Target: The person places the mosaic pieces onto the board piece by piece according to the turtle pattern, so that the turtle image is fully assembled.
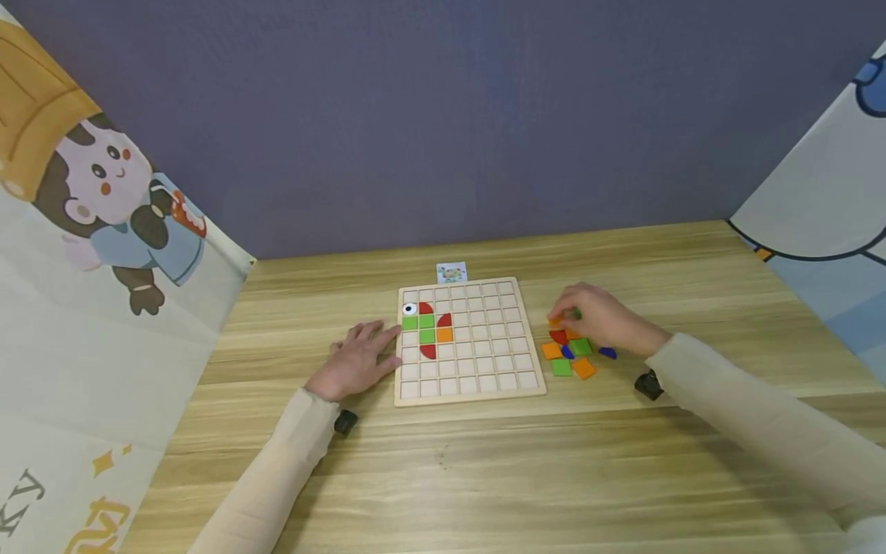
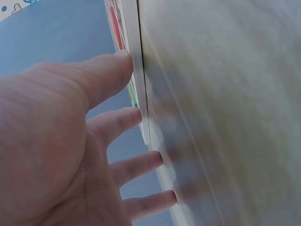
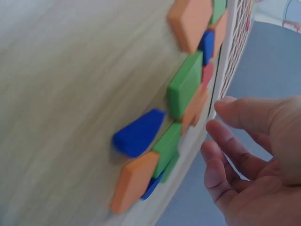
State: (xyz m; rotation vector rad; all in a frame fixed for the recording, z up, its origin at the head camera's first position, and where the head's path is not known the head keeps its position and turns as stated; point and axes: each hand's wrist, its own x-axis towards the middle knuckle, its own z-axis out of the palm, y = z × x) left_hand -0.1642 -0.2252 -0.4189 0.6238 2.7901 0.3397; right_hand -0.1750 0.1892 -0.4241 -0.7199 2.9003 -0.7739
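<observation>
My left hand (image 1: 356, 360) is spread beside a wooden grid board (image 1: 484, 391), its thumb and index fingertip touching the left edge. In the left wrist view the fingers (image 2: 136, 167) are extended with nothing between them. My right hand (image 1: 604, 317) is over a loose group of coloured pieces right of the board. Its thumb and fingers are loosely bent near an orange piece (image 1: 555, 318); the right wrist view shows a gap between them. On the board lie a white eye piece (image 1: 410, 308), green squares (image 1: 426, 335), an orange square (image 1: 444, 335) and red rounded pieces (image 1: 428, 352).
Around the right hand lie a green square (image 1: 561, 368), an orange square (image 1: 584, 368), a blue rounded piece (image 1: 607, 352) and several others. A small picture card (image 1: 451, 272) lies behind the board. A dark wall (image 1: 484, 138) rises behind the wooden table (image 1: 484, 477).
</observation>
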